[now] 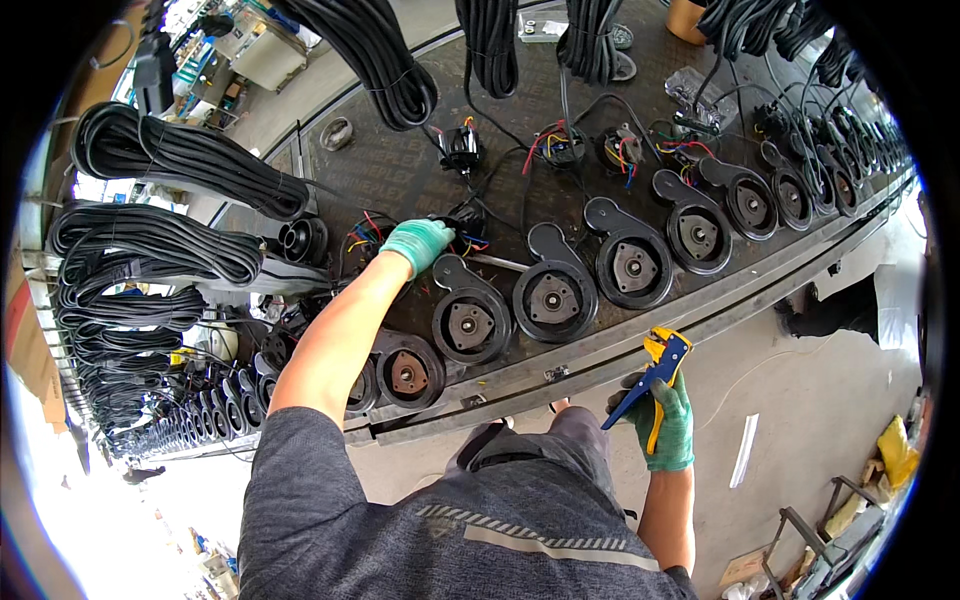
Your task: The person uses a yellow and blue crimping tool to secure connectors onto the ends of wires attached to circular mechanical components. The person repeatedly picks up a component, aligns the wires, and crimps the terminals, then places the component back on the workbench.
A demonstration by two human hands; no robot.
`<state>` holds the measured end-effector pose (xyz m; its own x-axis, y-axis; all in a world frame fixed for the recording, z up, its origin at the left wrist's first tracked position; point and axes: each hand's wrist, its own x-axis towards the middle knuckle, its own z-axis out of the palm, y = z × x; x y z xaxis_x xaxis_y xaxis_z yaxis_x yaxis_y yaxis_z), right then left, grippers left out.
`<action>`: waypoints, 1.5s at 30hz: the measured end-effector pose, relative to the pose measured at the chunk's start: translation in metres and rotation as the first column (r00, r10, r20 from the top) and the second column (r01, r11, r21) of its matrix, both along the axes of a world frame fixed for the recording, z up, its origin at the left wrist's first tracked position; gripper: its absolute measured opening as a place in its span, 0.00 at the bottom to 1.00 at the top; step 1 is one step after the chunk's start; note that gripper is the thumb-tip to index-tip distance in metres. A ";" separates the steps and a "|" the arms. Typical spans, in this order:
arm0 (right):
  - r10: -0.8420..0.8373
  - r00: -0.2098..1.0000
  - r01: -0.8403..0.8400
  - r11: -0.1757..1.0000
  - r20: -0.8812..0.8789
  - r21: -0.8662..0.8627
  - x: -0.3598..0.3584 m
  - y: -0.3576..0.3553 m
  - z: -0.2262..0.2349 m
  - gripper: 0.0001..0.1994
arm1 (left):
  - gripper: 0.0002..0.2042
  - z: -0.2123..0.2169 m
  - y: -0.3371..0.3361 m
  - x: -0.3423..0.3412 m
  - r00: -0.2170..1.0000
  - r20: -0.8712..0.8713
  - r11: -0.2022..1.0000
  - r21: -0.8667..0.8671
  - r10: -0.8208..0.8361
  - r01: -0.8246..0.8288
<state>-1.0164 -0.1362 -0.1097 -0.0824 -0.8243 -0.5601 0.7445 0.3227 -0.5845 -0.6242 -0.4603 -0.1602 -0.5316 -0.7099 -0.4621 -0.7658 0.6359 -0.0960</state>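
Note:
My left hand (418, 245), in a green glove, reaches over the bench with its fingers closed at a black part with coloured wires (466, 222). Its fingertips are partly hidden. Just right of that hand, a metal rod (498, 263) lies between the round black housings. My right hand (668, 425), also gloved in green, holds a blue and yellow wire stripper (655, 380) in front of the bench edge, jaws pointing up. Nearest my left hand is a black round housing with a metal plate (470, 325); beside it stands another such housing (553, 300).
Similar housings line the curved bench edge (620, 335) on both sides. Coiled black cables (190, 160) hang at left and along the back. Farther in are a wired black motor (461, 148), a clear plastic bag (695, 90) and a small ring-shaped dish (337, 133).

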 end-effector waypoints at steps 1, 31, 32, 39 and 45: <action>0.008 1.000 -0.008 1.000 0.005 0.000 -0.003 -0.004 0.001 0.25 | 0.12 0.003 -0.001 -0.001 0.997 -0.063 0.998 0.039 0.047 -0.045; 0.371 0.922 -0.387 0.902 -0.114 -0.192 0.132 0.004 0.089 0.29 | 0.11 0.119 0.219 0.001 0.169 -0.983 0.951 0.021 0.077 -0.308; 0.342 0.924 -0.373 0.904 -0.171 -0.208 0.138 0.002 0.085 0.30 | 0.11 0.118 0.218 0.000 0.183 -0.982 0.955 -0.006 0.051 -0.297; 0.088 0.690 -0.443 0.836 -0.719 -0.323 0.193 -0.033 0.096 0.35 | 0.11 0.120 0.232 0.000 0.305 -0.950 0.961 -0.149 -0.073 -0.234; -0.031 0.547 -0.442 0.838 -0.837 -0.320 0.208 -0.039 0.108 0.31 | 0.12 0.116 0.236 0.005 0.330 -0.939 0.974 -0.160 -0.100 -0.161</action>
<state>-0.8088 -0.1747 -0.0017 -0.0788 -0.9934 0.0836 -0.1509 -0.0710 -0.9860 -0.6191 -0.2239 -0.0443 -0.4912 -0.7321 0.4719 -0.4437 0.6765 0.5877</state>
